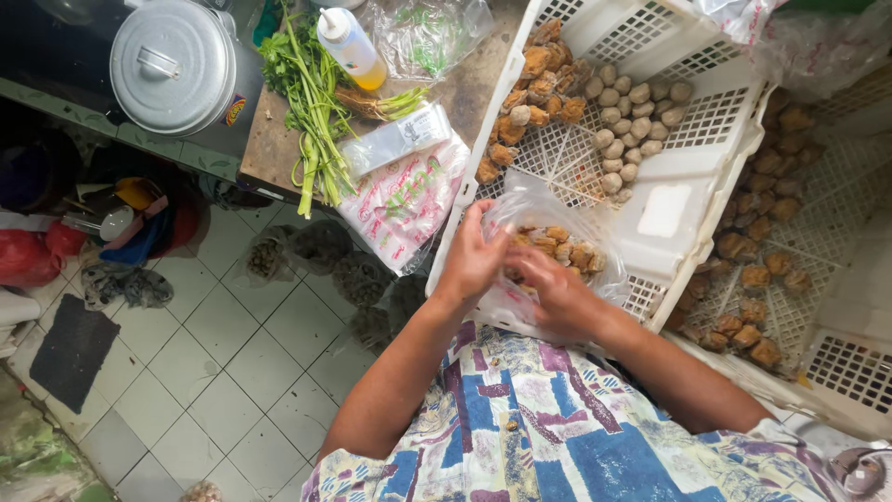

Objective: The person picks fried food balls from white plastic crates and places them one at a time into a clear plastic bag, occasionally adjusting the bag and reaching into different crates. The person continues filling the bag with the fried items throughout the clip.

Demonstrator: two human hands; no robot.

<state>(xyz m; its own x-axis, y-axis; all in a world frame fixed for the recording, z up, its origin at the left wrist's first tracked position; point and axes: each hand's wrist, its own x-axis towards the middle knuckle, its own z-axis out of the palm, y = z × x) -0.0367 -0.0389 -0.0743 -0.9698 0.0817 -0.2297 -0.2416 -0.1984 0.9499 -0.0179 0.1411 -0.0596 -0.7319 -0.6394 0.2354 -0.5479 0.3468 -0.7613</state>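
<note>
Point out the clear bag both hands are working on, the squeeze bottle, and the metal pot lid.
Clear bag [557, 223]: head view, on its upper plastic above the brown pieces.
Squeeze bottle [351, 46]: head view, on its body.
Pot lid [172, 65]: head view, near its centre handle.

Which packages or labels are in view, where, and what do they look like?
Clear plastic bag: held by left hand and right hand over the white crate, holding brown fried pieces.
Printed bag stack: table edge, flat, white with red and green print.
Squeeze bottle: beside the greens, white cap, yellow liquid.
Pot sticker: small, yellow-red, on the metal pot.
</note>
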